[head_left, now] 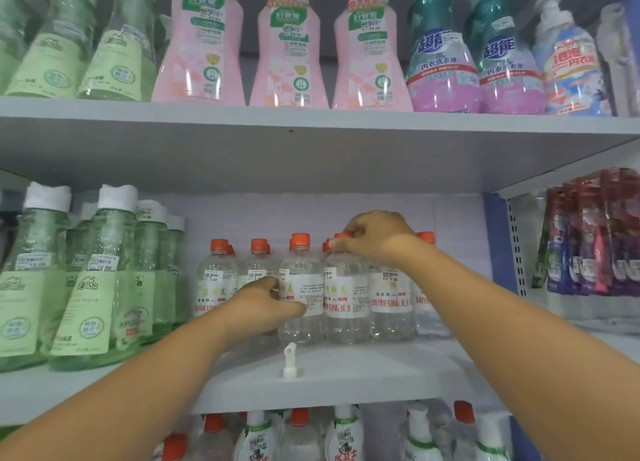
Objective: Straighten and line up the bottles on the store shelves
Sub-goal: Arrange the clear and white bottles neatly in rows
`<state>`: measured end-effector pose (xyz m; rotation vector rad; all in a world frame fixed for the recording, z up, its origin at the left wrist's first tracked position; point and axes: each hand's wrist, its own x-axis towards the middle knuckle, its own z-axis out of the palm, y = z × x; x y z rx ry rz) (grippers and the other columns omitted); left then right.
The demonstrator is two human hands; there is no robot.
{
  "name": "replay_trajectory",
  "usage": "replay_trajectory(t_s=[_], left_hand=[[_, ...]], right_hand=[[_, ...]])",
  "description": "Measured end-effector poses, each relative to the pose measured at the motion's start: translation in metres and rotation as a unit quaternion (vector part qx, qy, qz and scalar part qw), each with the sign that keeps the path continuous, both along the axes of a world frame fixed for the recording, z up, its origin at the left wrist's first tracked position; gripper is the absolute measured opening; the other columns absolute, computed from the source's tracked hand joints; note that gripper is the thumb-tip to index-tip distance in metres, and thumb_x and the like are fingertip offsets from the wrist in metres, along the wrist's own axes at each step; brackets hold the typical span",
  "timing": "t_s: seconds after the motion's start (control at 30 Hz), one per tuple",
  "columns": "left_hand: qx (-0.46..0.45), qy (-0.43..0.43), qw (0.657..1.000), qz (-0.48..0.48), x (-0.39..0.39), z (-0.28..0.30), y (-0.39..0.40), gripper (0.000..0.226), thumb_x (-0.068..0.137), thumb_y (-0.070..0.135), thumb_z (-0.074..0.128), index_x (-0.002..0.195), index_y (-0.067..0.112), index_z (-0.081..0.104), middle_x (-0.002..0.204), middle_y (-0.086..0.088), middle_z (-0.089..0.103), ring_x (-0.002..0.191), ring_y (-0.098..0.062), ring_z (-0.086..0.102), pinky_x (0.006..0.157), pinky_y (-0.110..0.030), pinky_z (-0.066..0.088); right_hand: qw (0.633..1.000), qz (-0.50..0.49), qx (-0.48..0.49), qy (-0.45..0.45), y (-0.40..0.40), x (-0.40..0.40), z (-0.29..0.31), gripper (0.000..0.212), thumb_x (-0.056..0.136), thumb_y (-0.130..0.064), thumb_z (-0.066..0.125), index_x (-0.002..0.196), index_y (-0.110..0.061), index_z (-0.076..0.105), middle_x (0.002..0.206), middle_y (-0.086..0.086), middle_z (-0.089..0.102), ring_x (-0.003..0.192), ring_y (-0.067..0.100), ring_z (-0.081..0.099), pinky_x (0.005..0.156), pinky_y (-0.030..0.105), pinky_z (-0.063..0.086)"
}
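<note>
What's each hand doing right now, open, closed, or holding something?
Left hand: grips the body of a clear orange-capped bottle at its label.
Right hand: pinches the orange cap of the neighbouring clear bottle.

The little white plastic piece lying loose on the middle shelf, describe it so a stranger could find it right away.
Start at the middle shelf, where clear bottles with orange caps stand in a cluster. In front of them, near the shelf's front edge, stands a small white nozzle. It is the only loose part there: tiny, all white, with an angled tip, touched by neither hand.
</note>
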<state>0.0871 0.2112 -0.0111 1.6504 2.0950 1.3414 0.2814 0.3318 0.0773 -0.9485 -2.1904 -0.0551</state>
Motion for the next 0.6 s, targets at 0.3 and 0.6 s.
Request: replay_trajectory(t_s=[0.3, 0.6], left_hand=[[0.023, -0.013, 1.000, 0.004, 0.006, 0.000, -0.003, 0.053, 0.076, 0.044, 0.087, 0.112, 0.029, 0.051, 0.100, 0.010, 0.063, 0.082, -0.009, 0.067, 0.078, -0.029, 0.059], [0.007, 0.004, 1.000, -0.001, 0.009, -0.002, -0.005, 0.049, 0.084, 0.031, 0.082, 0.120, 0.026, 0.048, 0.107, 0.011, 0.063, 0.095, -0.013, 0.069, 0.089, -0.036, 0.061]], right_hand=[[0.999, 0.040, -0.020, -0.024, 0.004, -0.002, 0.010, 0.040, 0.090, -0.051, 0.071, 0.117, -0.022, 0.071, 0.113, -0.005, 0.069, 0.103, 0.019, 0.063, 0.091, 0.035, 0.053], [0.997, 0.050, -0.032, -0.055, 0.002, 0.002, 0.010, 0.040, 0.097, -0.048, 0.063, 0.128, -0.023, 0.068, 0.124, -0.005, 0.068, 0.109, 0.019, 0.062, 0.091, 0.033, 0.049]])
